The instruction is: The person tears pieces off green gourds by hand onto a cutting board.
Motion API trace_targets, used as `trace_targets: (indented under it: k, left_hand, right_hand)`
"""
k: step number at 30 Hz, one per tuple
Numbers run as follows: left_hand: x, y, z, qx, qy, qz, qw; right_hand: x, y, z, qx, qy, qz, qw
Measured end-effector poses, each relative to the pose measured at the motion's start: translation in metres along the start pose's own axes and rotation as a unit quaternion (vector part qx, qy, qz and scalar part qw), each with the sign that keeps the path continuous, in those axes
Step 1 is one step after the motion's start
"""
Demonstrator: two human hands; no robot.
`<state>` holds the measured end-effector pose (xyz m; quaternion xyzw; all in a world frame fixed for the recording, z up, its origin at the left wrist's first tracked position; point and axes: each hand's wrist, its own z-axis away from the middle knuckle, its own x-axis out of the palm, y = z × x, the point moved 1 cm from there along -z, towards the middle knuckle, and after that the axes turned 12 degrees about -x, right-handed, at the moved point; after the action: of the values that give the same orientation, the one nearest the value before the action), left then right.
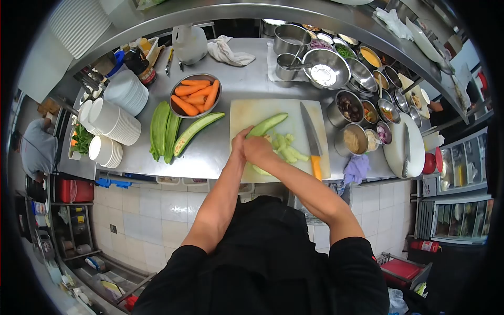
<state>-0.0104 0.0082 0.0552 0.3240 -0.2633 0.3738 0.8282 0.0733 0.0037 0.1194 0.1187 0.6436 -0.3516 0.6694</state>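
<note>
Both hands meet over the left part of a white cutting board (pixel 244 110). A long halved green gourd (pixel 269 124) points up and right from them. My left hand (pixel 239 144) is closed around its near end. My right hand (pixel 258 150) is closed against the left one; what its fingers hold, if anything, is hidden. Pale green scraps of gourd core (pixel 286 149) lie in a loose heap right of my hands. A large knife (pixel 311 131) with an orange handle rests along the board's right side, blade pointing away.
Left of the board stand a bowl of carrots (pixel 197 94), several green gourds (pixel 164 131) and a cut gourd half (pixel 197 135). Stacked white cups (pixel 115 123) are further left. Metal bowls (pixel 326 68), small food pots and a purple cloth (pixel 356 168) sit to the right. A steel shelf (pixel 236 17) overhangs the back.
</note>
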Motion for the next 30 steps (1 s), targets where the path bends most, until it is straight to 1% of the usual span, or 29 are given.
trace_targets:
  k: [3,6,9,12,15,18,21,24,27,30]
  left_hand:
    - [0.008,0.000,0.005,0.012,0.014,0.027,0.999]
    - [-0.012,0.003,-0.027,0.008,-0.055,0.039,0.998]
    - [-0.008,0.002,-0.019,0.030,0.018,0.002,0.999]
    - [-0.008,0.000,-0.024,0.029,0.036,0.025,0.999]
    - [-0.013,0.001,-0.015,-0.014,-0.090,0.039,0.995]
    - [-0.005,-0.003,-0.010,0.013,-0.032,0.046,0.998]
    - [-0.008,-0.002,-0.018,0.039,-0.009,0.030,0.999]
    - [-0.012,-0.004,-0.024,0.045,-0.019,0.035,0.998]
    - [-0.008,-0.006,-0.021,0.037,-0.003,0.042,0.998]
    - [-0.007,-0.007,-0.018,0.060,0.063,-0.012,0.996]
  right_hand:
    - [-0.003,0.003,0.019,-0.009,0.030,-0.033,0.999]
    - [-0.014,0.022,0.018,0.011,0.052,-0.009,0.999]
    - [-0.018,0.045,0.002,0.015,0.089,0.025,0.996]
    - [0.018,0.038,-0.017,0.002,0.081,0.067,0.994]
    - [0.011,-0.006,-0.005,-0.008,0.034,0.030,0.999]
    - [-0.004,-0.002,0.018,0.047,0.011,-0.076,0.996]
    - [-0.004,0.029,0.019,0.071,0.031,-0.057,0.995]
    - [-0.023,0.062,0.006,0.175,0.083,-0.061,0.979]
    - [-0.012,0.087,-0.014,0.185,0.098,-0.040,0.977]
    - [0.005,0.058,-0.026,0.102,0.105,0.009,0.989]
